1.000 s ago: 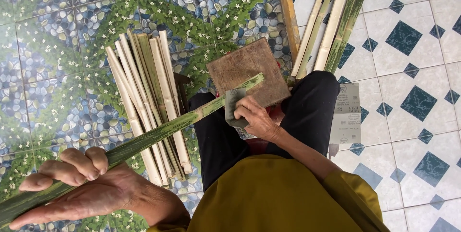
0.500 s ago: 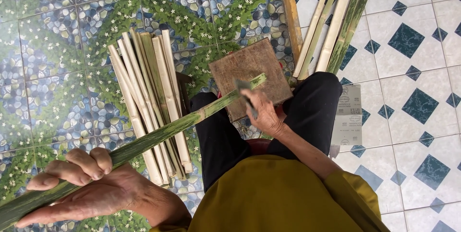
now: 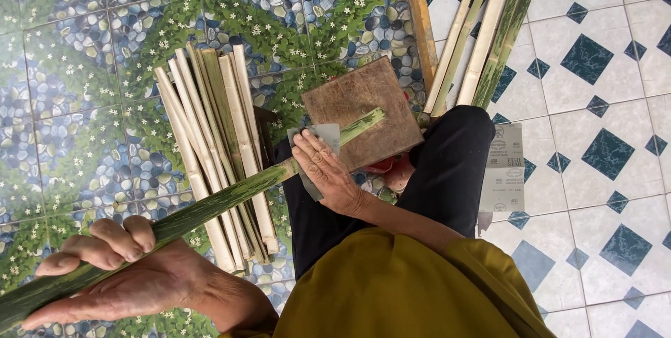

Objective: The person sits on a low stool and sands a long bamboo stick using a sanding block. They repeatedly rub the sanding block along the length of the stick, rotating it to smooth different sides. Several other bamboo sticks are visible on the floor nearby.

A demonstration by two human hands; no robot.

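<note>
Seemingly midway: left hand (image 3: 119, 275) grips the green strip (image 3: 210, 209); right hand (image 3: 325, 170) clamps sandpaper (image 3: 323, 135) around it; far end still green.

Green strip (image 3: 210, 205) cut off lower left; sandpaper (image 3: 318, 144) mostly hidden, probably folded.

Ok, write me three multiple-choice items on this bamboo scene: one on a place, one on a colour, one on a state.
1. Where does the far tip of the long green bamboo strip rest?
A. on the wooden block
B. on the sheet of sandpaper on the floor
C. on the pale strip pile

2. What colour is the shirt?
A. white
B. mustard yellow
C. red

3. What is the right hand doing?
A. lying empty on the floor
B. gripping the block's edge
C. pressing a grey sandpaper piece onto the strip

A: the tip lies across the block.
B: the cloth is mustard.
C: the fingers pin the grey piece on the strip while the left hand holds the near end.
</note>
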